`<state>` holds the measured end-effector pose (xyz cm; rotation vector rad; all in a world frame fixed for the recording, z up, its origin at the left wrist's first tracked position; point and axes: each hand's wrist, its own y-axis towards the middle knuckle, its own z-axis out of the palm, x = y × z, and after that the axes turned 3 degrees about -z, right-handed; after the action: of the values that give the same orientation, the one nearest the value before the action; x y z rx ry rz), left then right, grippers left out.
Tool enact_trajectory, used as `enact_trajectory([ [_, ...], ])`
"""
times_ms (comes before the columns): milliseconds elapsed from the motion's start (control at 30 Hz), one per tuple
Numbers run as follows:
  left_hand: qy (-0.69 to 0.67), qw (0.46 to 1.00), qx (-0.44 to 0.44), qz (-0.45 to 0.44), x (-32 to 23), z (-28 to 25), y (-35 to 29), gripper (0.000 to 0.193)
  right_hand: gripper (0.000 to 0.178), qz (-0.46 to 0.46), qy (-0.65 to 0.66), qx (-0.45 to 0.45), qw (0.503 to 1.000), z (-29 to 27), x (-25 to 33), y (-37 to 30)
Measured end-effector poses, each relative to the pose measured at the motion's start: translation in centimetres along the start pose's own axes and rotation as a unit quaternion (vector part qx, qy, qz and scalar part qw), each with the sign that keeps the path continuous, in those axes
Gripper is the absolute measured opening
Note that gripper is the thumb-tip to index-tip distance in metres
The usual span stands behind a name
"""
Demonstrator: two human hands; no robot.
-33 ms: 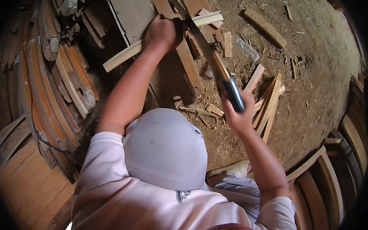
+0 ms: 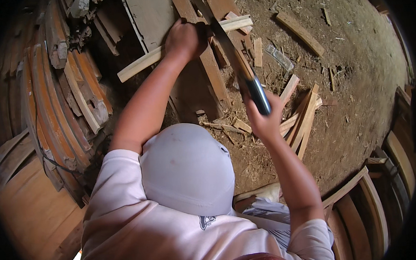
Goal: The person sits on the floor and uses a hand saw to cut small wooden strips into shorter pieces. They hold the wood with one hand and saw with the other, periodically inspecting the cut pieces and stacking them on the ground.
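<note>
My left hand (image 2: 185, 39) is closed around a pale wood strip (image 2: 140, 65) and presses it down across brown boards (image 2: 213, 76). The strip sticks out on both sides of the fist. In my right hand (image 2: 265, 116) is the dark, shiny handle (image 2: 258, 96) of a handsaw. Its long, slightly curved blade (image 2: 225, 40) crosses the strip just right of my left fist. Motion blurs the blade, so its teeth do not show. A rounded grey cloth-covered form (image 2: 186, 168), likely my bent knee, stands between my arms.
Stacked wooden pieces (image 2: 53, 99) rise on the left, with a dark cable (image 2: 44, 151) by them. Loose sticks (image 2: 305, 119) lie right of my right hand. A short plank (image 2: 300, 33) and clear plastic (image 2: 279, 56) are on the dirt floor. Wooden frames (image 2: 359, 202) stand lower right.
My right hand and the saw have slid forward and slightly left, along the blade's line. My left hand and the wood strip have barely moved.
</note>
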<state>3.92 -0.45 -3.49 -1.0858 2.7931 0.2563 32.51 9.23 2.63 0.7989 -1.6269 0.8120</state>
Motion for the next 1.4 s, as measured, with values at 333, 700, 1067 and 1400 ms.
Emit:
enact_trajectory([
  [333,0.087,0.995,0.048,0.019,0.7,0.1,0.7,0.020,0.007,-0.035,-0.045,0.037,0.998,-3.9,0.8,-7.6],
  [700,-0.032,0.999,0.017,-0.005,0.4,1.1,0.5,0.024,0.018,-0.016,0.025,-0.057,0.998,2.5,-0.8,2.6],
  [1067,-0.016,0.999,-0.008,0.038,-0.8,-0.3,0.4,0.019,0.012,-0.002,0.003,-0.030,1.000,2.0,0.5,3.3],
  [1400,0.033,0.993,0.115,-0.023,-1.4,-1.8,0.0,0.026,0.011,0.014,-0.009,0.038,0.999,-5.5,2.4,-7.1],
])
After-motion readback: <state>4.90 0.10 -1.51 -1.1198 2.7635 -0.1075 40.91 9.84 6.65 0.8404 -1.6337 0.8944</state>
